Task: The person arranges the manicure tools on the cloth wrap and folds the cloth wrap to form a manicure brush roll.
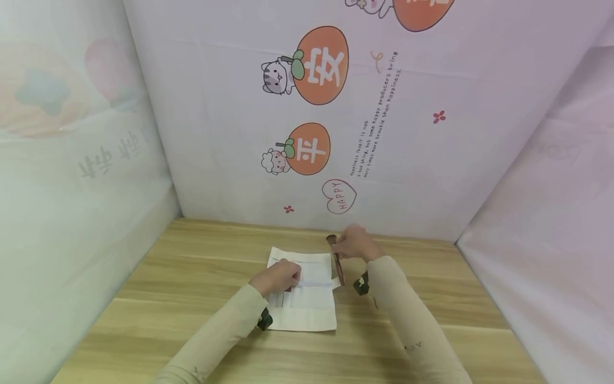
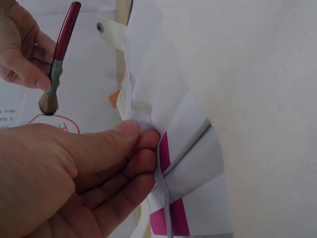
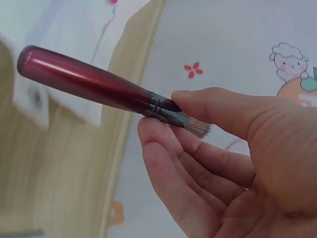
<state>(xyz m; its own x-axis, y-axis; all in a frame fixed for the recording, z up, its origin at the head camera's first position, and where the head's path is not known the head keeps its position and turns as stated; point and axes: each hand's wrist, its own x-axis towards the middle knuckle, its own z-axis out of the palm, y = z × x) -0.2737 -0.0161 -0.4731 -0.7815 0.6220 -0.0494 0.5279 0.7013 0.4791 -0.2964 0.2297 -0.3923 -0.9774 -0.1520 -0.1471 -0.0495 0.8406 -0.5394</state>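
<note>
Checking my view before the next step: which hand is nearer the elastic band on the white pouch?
Left. The left hand pinches the elastic band on the pouch; the right hand is beside the pouch, holding the brush.

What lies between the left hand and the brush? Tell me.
In the head view, only the white pouch spans from the left hand to the makeup brush in the right hand.

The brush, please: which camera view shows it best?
The right wrist view: the brush fills the frame, red handle, dark ferrule and bristles clear, pinched at the ferrule by the right hand. The left wrist view shows it whole but small in a corner. The head view shows only a thin dark stick.
</note>
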